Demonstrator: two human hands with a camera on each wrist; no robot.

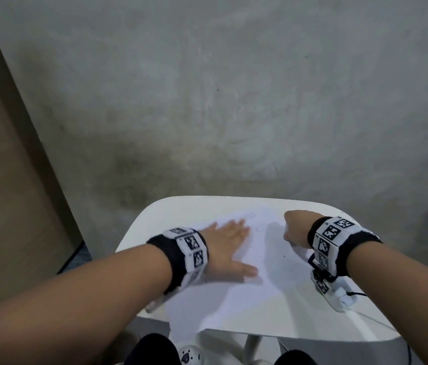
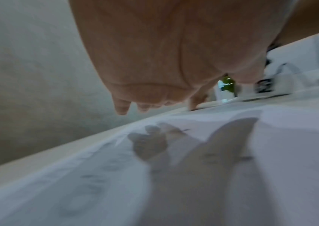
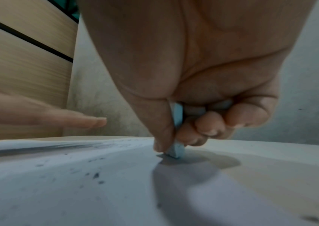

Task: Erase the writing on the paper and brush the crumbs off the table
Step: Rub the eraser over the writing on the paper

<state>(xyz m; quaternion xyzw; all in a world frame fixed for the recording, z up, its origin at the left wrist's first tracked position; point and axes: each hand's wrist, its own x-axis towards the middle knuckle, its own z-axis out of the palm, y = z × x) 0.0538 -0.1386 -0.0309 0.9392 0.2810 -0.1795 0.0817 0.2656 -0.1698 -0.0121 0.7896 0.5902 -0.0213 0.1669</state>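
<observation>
A white sheet of paper (image 1: 236, 280) lies on the small white table (image 1: 155, 214), with faint pencil writing (image 1: 250, 216) near its far edge. My left hand (image 1: 230, 242) lies flat on the paper, fingers spread. My right hand (image 1: 295, 227) grips a pale blue eraser (image 3: 176, 149), whose lower end touches the surface at the paper's right edge. Dark crumbs (image 3: 95, 175) are scattered over the paper (image 3: 58, 191). In the left wrist view my left hand (image 2: 154, 68) hovers just above the paper (image 2: 212, 183), fingertips (image 2: 122, 108) near its far edge.
A white device with a cable (image 1: 339, 296) sits on the table's right side. A wooden cabinet (image 1: 2, 180) stands to the left, grey floor beyond. The table's front edge (image 1: 299, 335) is close to my knees.
</observation>
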